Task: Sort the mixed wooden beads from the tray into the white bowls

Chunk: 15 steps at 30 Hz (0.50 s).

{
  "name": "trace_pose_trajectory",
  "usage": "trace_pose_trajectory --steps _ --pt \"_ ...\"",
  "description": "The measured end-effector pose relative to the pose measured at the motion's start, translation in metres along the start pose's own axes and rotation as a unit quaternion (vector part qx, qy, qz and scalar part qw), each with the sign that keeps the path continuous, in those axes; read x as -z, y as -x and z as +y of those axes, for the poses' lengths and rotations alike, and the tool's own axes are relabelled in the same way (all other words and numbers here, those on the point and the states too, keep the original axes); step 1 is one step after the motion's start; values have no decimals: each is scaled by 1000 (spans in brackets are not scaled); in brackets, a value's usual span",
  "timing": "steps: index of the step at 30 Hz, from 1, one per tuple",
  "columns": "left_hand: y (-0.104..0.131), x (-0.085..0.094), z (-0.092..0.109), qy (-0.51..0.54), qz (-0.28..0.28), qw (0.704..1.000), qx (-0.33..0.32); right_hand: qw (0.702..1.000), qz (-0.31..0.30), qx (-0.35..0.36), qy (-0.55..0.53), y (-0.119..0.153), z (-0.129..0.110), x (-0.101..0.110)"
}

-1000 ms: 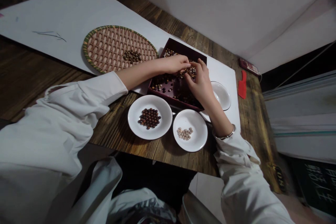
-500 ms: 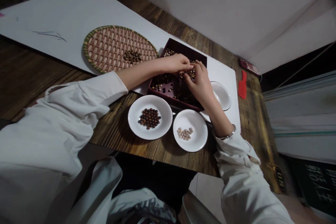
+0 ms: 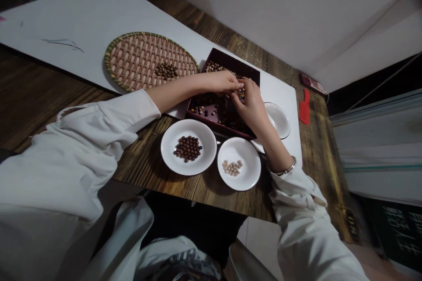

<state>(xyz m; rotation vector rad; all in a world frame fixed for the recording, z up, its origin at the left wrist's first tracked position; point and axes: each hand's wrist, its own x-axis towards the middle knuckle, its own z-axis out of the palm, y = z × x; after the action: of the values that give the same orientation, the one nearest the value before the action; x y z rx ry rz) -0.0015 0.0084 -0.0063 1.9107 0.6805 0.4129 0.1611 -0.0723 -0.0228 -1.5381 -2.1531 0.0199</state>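
Small beads (image 3: 211, 67) look light, hard, rolly; best pinched singly at their sides. Left hand's (image 3: 222, 81) fingertips bunch, bead unclear; right hand's (image 3: 252, 103) thumb stands apart.

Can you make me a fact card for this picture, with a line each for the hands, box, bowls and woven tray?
left hand: over the box, fingertips close to the right hand's
right hand: over the box, bracelet on wrist
held: too small to tell
box: dark red, mixed beads inside
left bowl: dark brown beads
middle bowl: pale beads
right bowl: partly behind right forearm
woven tray: small brownish bead pile
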Motion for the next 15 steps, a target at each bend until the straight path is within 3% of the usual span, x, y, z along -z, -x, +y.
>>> trace_pose_trajectory --steps 15 --pt "4 0 10 -9 -2 1000 23 999 31 8 -38 1 -1 -4"
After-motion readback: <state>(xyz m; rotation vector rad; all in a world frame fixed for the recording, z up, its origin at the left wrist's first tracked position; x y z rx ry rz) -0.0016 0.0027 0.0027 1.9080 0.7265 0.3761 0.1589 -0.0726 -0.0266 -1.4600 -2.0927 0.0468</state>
